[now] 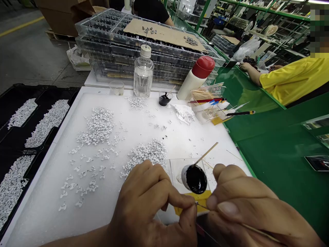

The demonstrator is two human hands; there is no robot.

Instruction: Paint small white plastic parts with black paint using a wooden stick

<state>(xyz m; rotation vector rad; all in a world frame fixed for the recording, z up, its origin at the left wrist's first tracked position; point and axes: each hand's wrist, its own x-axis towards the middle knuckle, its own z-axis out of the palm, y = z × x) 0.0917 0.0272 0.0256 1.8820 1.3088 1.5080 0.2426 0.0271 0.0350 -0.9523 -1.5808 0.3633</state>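
Note:
My left hand (151, 202) pinches a tiny white part (196, 202) between thumb and forefinger; most of the part is hidden by the fingertips. With its fingers closed round a thin wooden stick (259, 233), my right hand (246, 202) brings the stick's tip up to the part. Just beyond both hands, a small cup (184, 176) of glossy black liquid stands on a clear plate, another stick (205, 154) leaning in it. Yellow tape (205, 196) lies below the cup. A dense pile of small white parts (149, 152) sits beyond my left hand.
More white parts (96, 127) are spread over the white board (46, 209). Black trays (15, 139) of parts stand at left. Behind are a clear bottle (143, 77), a red-capped flask (196, 77), a toothpick box (205, 94) and stacked clear trays (102, 51). A person in yellow (295, 79) works at right.

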